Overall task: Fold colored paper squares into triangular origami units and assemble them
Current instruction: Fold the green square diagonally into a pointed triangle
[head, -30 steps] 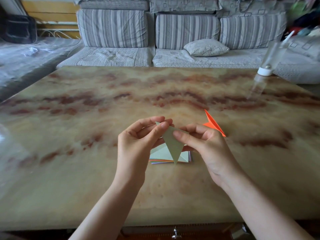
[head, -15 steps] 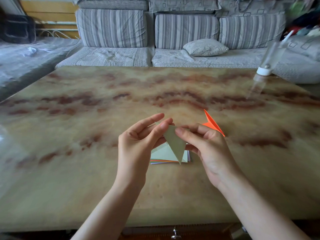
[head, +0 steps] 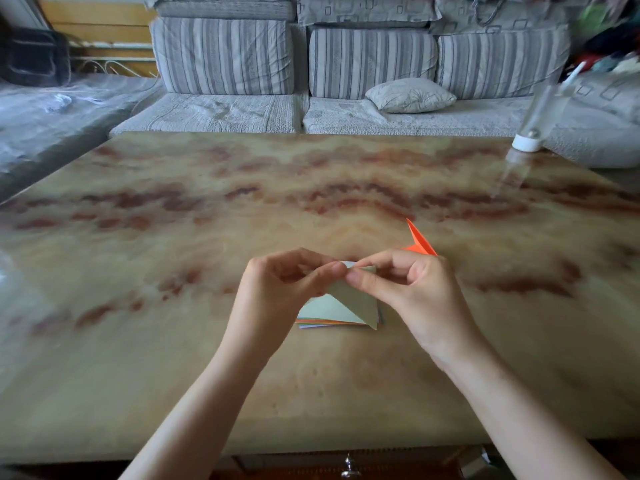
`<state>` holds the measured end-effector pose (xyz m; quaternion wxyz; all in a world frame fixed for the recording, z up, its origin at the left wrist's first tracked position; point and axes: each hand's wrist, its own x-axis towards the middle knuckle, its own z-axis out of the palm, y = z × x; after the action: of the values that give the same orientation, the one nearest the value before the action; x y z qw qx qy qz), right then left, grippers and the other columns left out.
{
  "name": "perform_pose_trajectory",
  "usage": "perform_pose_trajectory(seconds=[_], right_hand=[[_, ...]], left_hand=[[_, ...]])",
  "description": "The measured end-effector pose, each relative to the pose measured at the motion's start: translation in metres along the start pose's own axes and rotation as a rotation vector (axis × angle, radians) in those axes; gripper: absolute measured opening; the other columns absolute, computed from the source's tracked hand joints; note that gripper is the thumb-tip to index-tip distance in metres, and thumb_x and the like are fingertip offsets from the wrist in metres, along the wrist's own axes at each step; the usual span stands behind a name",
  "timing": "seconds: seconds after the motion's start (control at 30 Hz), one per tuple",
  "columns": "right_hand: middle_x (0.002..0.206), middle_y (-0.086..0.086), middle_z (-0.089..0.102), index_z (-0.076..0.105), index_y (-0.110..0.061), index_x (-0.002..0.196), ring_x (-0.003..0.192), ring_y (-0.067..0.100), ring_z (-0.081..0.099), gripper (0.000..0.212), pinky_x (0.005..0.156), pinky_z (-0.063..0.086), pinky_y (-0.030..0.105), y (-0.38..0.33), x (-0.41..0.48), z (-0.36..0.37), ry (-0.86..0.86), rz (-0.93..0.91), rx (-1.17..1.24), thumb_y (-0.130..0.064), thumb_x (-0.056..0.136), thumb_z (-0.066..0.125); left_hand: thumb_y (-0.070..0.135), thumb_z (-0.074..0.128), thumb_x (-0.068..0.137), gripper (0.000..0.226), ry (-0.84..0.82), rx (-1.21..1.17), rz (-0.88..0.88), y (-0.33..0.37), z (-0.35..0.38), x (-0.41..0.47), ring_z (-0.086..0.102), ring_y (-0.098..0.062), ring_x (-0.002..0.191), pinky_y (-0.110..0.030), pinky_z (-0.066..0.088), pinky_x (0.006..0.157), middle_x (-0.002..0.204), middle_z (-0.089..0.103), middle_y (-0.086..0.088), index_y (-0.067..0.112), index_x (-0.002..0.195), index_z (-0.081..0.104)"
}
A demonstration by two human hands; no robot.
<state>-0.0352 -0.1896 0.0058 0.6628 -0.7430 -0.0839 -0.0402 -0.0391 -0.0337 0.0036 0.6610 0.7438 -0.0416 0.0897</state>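
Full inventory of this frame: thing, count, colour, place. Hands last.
table: 1, tan with reddish veins, foreground
paper stack: 1, mixed colours, pale green on top, on the table at centre
pale green folded paper: 1, pale green, held above the paper stack
orange folded unit: 1, orange, on the table beyond and right of the paper stack
bottle: 1, clear with white cap, table's far right, blurred
sofa: 1, grey striped, behind the table
pillow: 1, pale grey, on the sofa
left hand: 1, pinches the folded paper's top
right hand: 1, pinches the same top
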Motion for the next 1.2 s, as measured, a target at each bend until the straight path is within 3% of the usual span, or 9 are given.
perform_pose_trajectory(seconds=[0.2,0.53,0.87,1.0,1.1,1.2], right_hand=[[0.079,0.004,0.074,0.074,-0.007,0.083,0.072,0.008,0.067,0.013,0.068,0.049,0.013,-0.002,-0.001,0.001,0.039,0.086,0.193,-0.016,0.074,0.074],[0.071,-0.001,0.072,0.074,-0.010,0.076,0.066,0.004,0.063,0.003,0.065,0.046,0.010,-0.004,-0.001,0.002,0.105,0.009,0.221,-0.012,0.076,0.072],[0.071,-0.001,0.071,0.074,-0.014,0.076,0.068,0.009,0.061,0.015,0.067,0.049,0.023,-0.001,-0.001,0.001,0.102,-0.030,0.126,-0.016,0.087,0.064],[0.074,0.015,0.069,0.072,-0.009,0.075,0.067,0.014,0.057,0.018,0.066,0.045,0.029,0.001,-0.002,0.002,0.124,-0.070,0.081,-0.019,0.088,0.063],[0.070,0.012,0.069,0.074,-0.012,0.075,0.065,0.009,0.057,0.017,0.068,0.044,0.024,0.000,-0.003,0.001,0.076,-0.010,0.080,-0.024,0.084,0.067],[0.067,-0.001,0.072,0.075,-0.012,0.075,0.062,0.006,0.063,0.011,0.064,0.046,0.017,-0.002,-0.003,0.000,0.011,0.009,0.099,-0.015,0.083,0.068]], left_hand=[[0.021,0.076,0.073,0.008,0.153,-0.004,0.090,0.002,0.009,-0.006,0.061,0.001,0.060,-0.012,0.045,0.060,0.065,0.071,0.011,0.025,0.068,0.072],[0.020,0.076,0.076,0.012,0.228,-0.026,0.115,0.003,0.014,-0.008,0.058,-0.001,0.058,-0.012,0.044,0.058,0.064,0.071,0.013,0.024,0.066,0.070],[0.018,0.075,0.076,0.016,0.223,-0.076,0.084,0.000,0.016,-0.009,0.059,-0.001,0.058,-0.014,0.045,0.058,0.064,0.071,0.010,0.022,0.063,0.069],[0.019,0.075,0.076,0.015,0.227,-0.081,0.063,-0.001,0.019,-0.009,0.058,-0.002,0.058,-0.014,0.044,0.057,0.064,0.070,0.009,0.022,0.063,0.069],[0.020,0.075,0.077,0.016,0.252,-0.088,0.064,-0.001,0.016,-0.009,0.057,-0.003,0.057,-0.014,0.044,0.057,0.062,0.070,0.009,0.022,0.062,0.069],[0.020,0.074,0.077,0.013,0.261,-0.100,0.061,0.000,0.015,-0.008,0.060,-0.003,0.057,-0.014,0.045,0.056,0.062,0.070,0.008,0.022,0.065,0.070]])
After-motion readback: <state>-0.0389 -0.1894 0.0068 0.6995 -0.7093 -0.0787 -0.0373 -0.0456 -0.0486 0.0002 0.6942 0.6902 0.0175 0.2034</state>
